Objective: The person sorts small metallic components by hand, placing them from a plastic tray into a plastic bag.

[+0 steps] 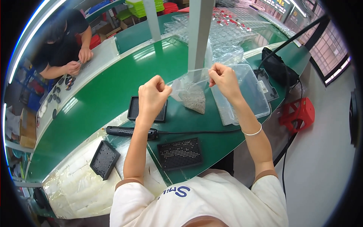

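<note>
Between my two raised hands hangs a clear plastic bag [194, 99] with many small greyish pieces gathered in its lower corner. My left hand [152, 94] pinches the bag's upper left edge. At its upper right edge, my right hand [224, 79] grips it with closed fingers. A black perforated tray [159, 115] lies partly behind my left wrist. Nearer to me is another black tray [179, 153], with small light bits in some of its holes. A black electric screwdriver [124, 131] with a cord lies beneath my left forearm.
A third black tray [105, 160] sits on the pale covered surface at left. A clear plastic box [247, 92] stands right of the bag, behind my right forearm. A grey post [199, 38] rises beyond my hands. A red stool [298, 114] is at right; a co-worker [62, 41] handles small parts at far left.
</note>
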Demonstrator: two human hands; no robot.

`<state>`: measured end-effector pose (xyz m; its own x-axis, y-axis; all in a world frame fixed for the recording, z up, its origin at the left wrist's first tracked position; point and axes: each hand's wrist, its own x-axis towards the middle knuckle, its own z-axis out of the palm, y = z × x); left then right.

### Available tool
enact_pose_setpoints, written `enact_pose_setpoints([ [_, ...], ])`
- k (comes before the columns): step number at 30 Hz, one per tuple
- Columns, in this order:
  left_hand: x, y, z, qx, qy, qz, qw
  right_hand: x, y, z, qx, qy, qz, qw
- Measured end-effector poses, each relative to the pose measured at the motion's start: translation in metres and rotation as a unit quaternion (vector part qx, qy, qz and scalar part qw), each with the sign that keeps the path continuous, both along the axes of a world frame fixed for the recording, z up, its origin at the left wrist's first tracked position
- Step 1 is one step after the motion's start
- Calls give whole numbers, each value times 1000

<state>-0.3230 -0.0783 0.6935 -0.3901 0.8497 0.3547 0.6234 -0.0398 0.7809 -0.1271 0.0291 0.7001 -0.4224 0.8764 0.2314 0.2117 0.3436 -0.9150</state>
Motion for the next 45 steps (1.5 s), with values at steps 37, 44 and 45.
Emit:
enact_pose_setpoints([
  [37, 35, 86, 1, -369, -384, -144, 834, 18, -173, -108, -113, 212, -50, 969],
  [44, 37, 78, 0, -298, -500, -137, 802, 8, -184, -123, -114, 217, -34, 969],
  [45, 38, 77, -1, -259, -543, -118, 790, 7, -184, -123, -116, 220, -33, 968],
])
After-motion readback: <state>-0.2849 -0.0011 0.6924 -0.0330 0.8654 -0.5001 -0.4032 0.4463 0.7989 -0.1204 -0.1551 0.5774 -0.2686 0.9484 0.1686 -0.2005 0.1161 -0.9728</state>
